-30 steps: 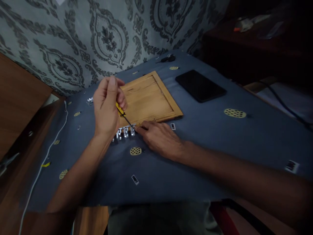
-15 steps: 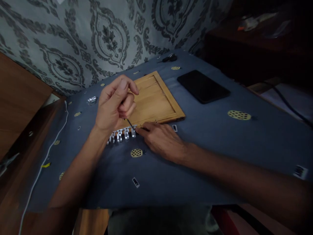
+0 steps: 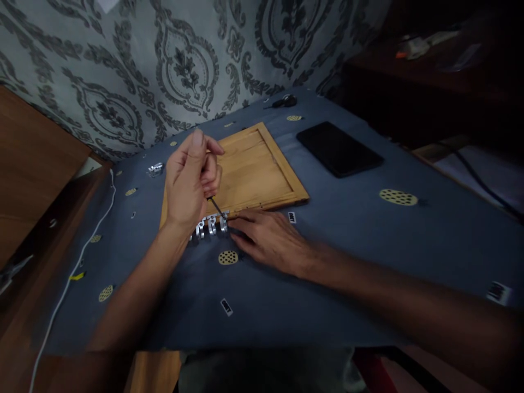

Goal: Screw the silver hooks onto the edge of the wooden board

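Observation:
A wooden panel (image 3: pixel 262 169) with a raised frame lies on the cloth, and several shiny metal hooks (image 3: pixel 212 225) line its near edge. My left hand (image 3: pixel 194 172) is closed above that edge around a screwdriver (image 3: pixel 216 206). The handle is mostly hidden in the fist; the thin shaft slants down to the right-hand hook. Beside that hook, my right hand (image 3: pixel 272 237) rests low with its fingertips against or very near the metal. Its fingers are drawn together, and I cannot make out what, if anything, they pinch.
A black tablet-like slab (image 3: pixel 339 148) lies right of the panel. Behind it is a dark tool (image 3: pixel 283 101), and to the left small metal pieces (image 3: pixel 155 169). A white cable (image 3: pixel 82 256) runs along the left side of the blue patterned cloth (image 3: pixel 327 218). A patterned wall stands behind.
My left fist has turned a little, its thumb now pointing more upright. The screwdriver tip stays at the right-hand hook. My right fingers have shifted slightly beside it.

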